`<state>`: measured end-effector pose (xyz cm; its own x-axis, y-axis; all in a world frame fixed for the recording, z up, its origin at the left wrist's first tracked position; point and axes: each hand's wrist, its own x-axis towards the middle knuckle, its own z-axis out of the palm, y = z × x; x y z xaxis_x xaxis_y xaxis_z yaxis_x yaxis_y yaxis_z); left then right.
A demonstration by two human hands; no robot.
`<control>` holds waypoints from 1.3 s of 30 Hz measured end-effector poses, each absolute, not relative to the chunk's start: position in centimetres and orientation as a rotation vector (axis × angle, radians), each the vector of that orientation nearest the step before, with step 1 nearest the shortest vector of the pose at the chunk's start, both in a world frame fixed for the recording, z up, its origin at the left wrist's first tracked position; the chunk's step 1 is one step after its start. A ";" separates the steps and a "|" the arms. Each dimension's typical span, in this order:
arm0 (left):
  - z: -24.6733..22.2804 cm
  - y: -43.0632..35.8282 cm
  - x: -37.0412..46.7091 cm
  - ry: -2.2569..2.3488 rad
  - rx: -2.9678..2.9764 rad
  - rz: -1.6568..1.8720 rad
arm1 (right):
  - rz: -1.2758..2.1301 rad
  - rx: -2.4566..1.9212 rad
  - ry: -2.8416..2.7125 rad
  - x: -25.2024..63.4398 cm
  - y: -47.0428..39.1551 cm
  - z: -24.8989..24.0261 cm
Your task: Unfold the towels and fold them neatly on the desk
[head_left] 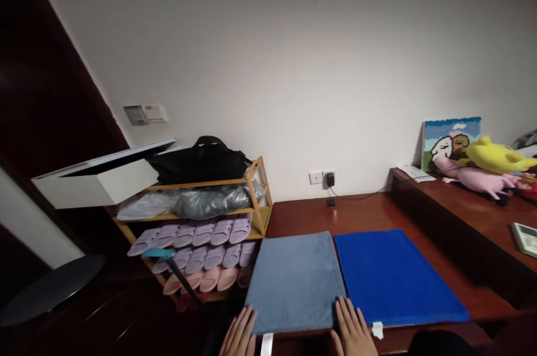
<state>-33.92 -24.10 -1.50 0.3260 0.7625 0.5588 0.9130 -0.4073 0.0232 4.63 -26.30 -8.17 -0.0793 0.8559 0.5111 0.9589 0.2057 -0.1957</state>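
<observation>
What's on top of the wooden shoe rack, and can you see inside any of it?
A black bag and an open white box sit on the rack. The bag's contents are hidden; the box's bottom is too dark.

Both hands (296, 329) lay at the near corners of the grey-blue mat (297, 283). The blue mat (396, 277) lay just beside it.

Head camera: on the wearer's head, looking forward and down over left hand (240, 335) and right hand (354, 331)
White wall (293, 65): faced ahead, beyond the mats
Gray-blue mat (300, 283), royal-blue mat (398, 277): close, seen from above
Shoe rack (205, 183): left side of view
</observation>
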 end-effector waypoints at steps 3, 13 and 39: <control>1.5 -22.6 -26.6 -1.607 -2.369 -0.673 | -0.167 -1.739 -1.953 4.2 -25.9 -6.2; 1.0 -20.8 -10.6 -1.459 -2.703 -0.465 | -0.222 -1.729 -2.030 4.2 -24.9 -8.8; 1.6 -19.1 -20.9 -1.696 -2.417 -0.454 | 0.150 -2.008 -2.012 4.7 -21.9 0.4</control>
<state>-20.94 -19.09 1.56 0.3132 0.8900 0.3314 0.9366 -0.3473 0.0473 4.73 -21.90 0.40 0.0171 0.9910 0.1326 0.9603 0.0207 -0.2782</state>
